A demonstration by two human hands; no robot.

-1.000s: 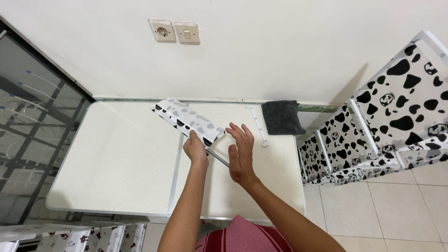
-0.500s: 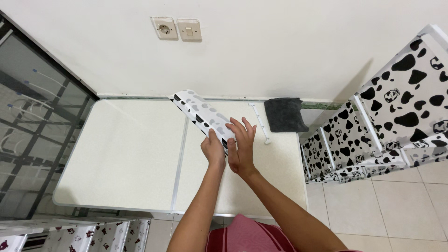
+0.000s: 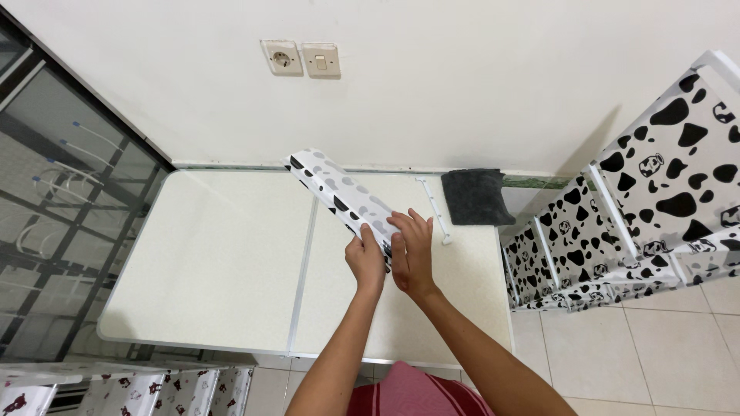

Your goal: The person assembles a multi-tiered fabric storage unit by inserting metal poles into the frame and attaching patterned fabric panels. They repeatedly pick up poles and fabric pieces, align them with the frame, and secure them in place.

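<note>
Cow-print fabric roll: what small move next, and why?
Probably keep rolling it tighter toward its far end. Both hands, left hand and right hand, pinch the near end of the cow-print fabric roll, which lies slanted across the white table.

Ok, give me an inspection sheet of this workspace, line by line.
Surface: cream folding table, metal seam down the middle.
Job's things: cow-print fabric panel, rolled or folded, lifted at an angle over the table.
Clutter: dark grey cloth at the far right corner; thin white rod beside it.
Grips: left hand and right hand both hold the panel's near end.
Cables: nothing seen.
Surroundings: wall socket and switch; cow-print shelf rack on the right; glass door on the left.
</note>
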